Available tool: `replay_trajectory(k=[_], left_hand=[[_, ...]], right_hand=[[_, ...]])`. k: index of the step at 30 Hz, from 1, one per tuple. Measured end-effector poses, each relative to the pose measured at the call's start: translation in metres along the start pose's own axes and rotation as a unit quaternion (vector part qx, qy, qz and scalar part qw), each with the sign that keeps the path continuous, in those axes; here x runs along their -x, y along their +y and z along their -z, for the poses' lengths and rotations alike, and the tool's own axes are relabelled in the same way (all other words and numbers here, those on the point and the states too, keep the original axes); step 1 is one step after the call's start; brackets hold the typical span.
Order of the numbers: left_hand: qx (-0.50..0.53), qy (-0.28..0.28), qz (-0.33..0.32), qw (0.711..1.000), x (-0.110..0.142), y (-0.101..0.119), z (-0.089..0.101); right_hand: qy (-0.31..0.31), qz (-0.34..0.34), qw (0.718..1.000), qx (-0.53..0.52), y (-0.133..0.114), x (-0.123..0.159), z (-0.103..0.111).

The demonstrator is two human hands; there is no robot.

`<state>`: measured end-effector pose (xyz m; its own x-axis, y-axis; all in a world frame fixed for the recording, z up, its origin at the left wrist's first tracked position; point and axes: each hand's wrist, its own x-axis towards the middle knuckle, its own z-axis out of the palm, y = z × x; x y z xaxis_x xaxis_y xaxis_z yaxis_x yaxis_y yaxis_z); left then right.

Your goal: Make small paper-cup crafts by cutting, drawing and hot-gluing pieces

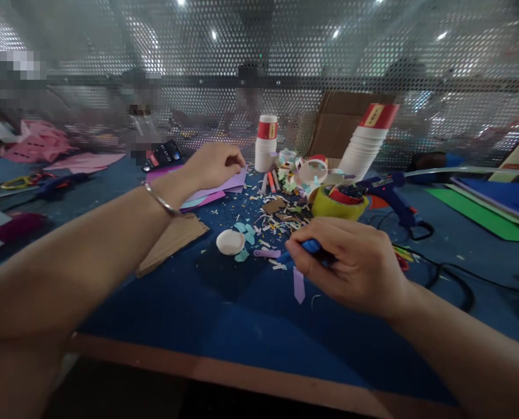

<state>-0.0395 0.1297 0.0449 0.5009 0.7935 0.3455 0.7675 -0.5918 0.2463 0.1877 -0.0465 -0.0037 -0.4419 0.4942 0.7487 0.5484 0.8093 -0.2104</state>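
My left hand (213,164) reaches far across the blue table, its fingers curled down and pinching the edge of a lilac paper sheet (224,185) that lies on a small stack of coloured papers. A metal bangle sits on that wrist. My right hand (351,265) is closed around a blue-handled tool (308,248), whose tip points left toward a lilac paper strip (267,254). Another lilac strip (298,285) lies just below that hand. A white round lid (230,241) rests between my hands beside teal paper pieces (245,231).
Paper scraps litter the table's middle. A yellow tape roll (336,205), a blue glue gun (388,195) with its black cord, two paper cup stacks (266,143) (368,142), a cardboard piece (174,240) and green and blue sheets (489,215) surround them. A perforated screen stands behind.
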Motion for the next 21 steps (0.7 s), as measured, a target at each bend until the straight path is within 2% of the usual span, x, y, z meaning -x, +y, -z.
replay_trajectory(k=[3,5,10,15,21], left_hand=[[-0.025,-0.049,0.031,0.998,0.03,-0.005,0.022],[-0.03,-0.089,0.051,0.994,0.048,-0.006,0.029],[-0.024,-0.187,0.01,0.982,0.08,0.011,0.024],[-0.036,-0.232,-0.001,0.972,0.092,0.021,0.011],[-0.048,-0.253,0.016,0.966,0.094,0.021,0.005]], right_hand=[[0.0,-0.006,1.0,0.01,0.001,0.0,-0.001],[0.004,-0.009,1.0,0.017,0.002,0.0,-0.002],[-0.001,-0.036,0.999,0.012,0.004,0.0,0.0],[-0.112,-0.147,0.983,0.021,0.004,-0.001,0.003],[-0.215,-0.188,0.958,0.012,0.011,-0.003,0.004]])
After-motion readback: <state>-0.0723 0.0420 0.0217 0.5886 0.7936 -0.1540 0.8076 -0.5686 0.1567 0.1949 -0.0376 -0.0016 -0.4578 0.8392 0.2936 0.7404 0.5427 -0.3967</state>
